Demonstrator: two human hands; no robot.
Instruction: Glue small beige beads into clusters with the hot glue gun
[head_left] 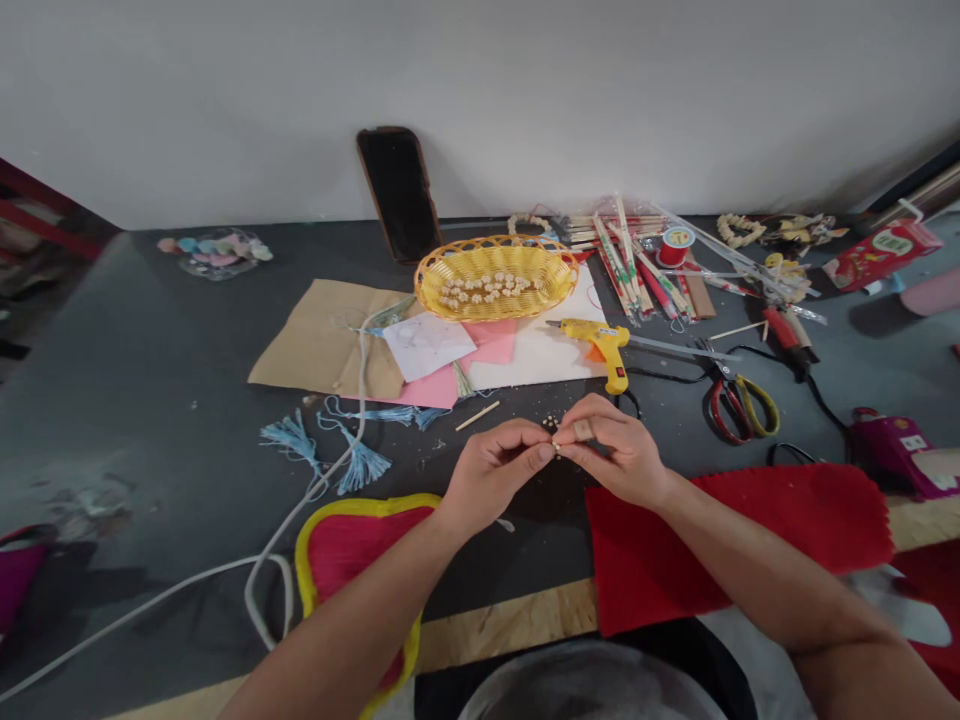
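My left hand and my right hand meet over the dark table, thumbs and forefingers pinched together. Between their fingertips is a tiny cream-coloured piece, too small to name. Several similar small bits lie on the table just behind the fingertips. A thin wooden stick rests left of the hands. Behind them stands a yellow woven basket with several small cream flower-like pieces in it. The yellow glue gun lies behind my right hand.
Scissors, red felt and a black cord lie to the right. Blue tassels, a white cable and brown paper are at left. A phone leans on the wall; packaged sticks lie at the back.
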